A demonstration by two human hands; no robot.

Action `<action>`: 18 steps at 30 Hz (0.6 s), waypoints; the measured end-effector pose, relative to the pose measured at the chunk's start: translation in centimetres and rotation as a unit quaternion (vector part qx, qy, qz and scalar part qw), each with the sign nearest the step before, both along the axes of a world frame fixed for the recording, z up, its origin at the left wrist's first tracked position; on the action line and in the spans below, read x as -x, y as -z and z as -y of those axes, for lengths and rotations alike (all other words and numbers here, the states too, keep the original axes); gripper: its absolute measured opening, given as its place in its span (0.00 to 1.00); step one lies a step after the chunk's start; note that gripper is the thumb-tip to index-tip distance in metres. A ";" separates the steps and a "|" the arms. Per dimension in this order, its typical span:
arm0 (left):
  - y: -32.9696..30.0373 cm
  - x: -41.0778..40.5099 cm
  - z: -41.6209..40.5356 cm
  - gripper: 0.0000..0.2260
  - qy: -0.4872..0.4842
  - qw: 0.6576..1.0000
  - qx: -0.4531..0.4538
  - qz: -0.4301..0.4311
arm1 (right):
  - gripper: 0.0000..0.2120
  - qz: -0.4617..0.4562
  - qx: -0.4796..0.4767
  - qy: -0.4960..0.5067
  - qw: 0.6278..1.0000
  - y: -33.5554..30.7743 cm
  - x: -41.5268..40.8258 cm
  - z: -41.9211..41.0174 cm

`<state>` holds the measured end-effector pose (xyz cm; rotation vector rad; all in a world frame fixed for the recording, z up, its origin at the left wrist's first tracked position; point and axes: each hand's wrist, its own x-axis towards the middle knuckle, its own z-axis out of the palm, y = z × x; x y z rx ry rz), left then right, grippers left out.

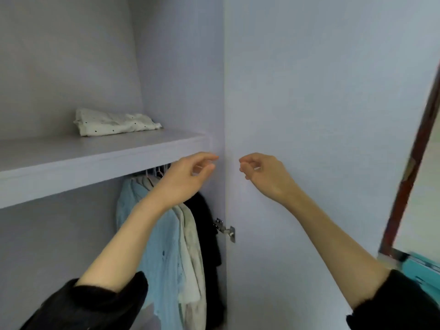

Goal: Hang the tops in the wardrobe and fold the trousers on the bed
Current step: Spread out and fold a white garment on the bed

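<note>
Three tops hang on hangers under the wardrobe shelf [100,160]: a light blue top [164,253], a pale cream top [192,258] and a black top [209,234]. My left hand [185,177] is raised in front of the hangers [157,171], just below the shelf's front edge, fingers loosely curled and holding nothing. My right hand [264,175] hovers in front of the open wardrobe door [321,115], fingers loosely curled and empty. The two hands are a short gap apart. The hanging rail is hidden behind the shelf.
A folded white cloth with dark dots [114,122] lies on the shelf. A metal hinge [225,229] joins the door to the wardrobe side. A dark red frame [409,163] and a teal object [423,270] show at the right edge.
</note>
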<state>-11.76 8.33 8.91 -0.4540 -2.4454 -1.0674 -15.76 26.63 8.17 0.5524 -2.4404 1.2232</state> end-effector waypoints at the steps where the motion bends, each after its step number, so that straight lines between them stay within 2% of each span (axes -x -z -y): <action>1: 1.2 -0.9 -1.5 0.12 0.017 1.000 -0.016 0.012 | 0.12 0.017 0.008 0.004 1.000 1.3 -1.8 -1.6; 6: 7.7 -5.5 -11.2 0.10 0.110 0.987 -0.060 0.105 | 0.09 0.123 0.033 0.034 0.991 8.1 -10.5 -11.5; 11: 11.7 -9.5 -23.4 0.09 0.216 0.958 -0.061 0.177 | 0.10 0.168 0.037 0.132 0.976 11.9 -17.6 -23.7; 14: 13.7 -12.9 -32.8 0.10 0.287 0.934 -0.041 0.210 | 0.10 0.192 0.034 0.204 0.959 14.2 -23.4 -33.2; 18: 16.1 -16.6 -43.8 0.12 0.359 0.900 -0.027 0.245 | 0.11 0.240 0.086 0.295 0.921 16.8 -30.5 -43.5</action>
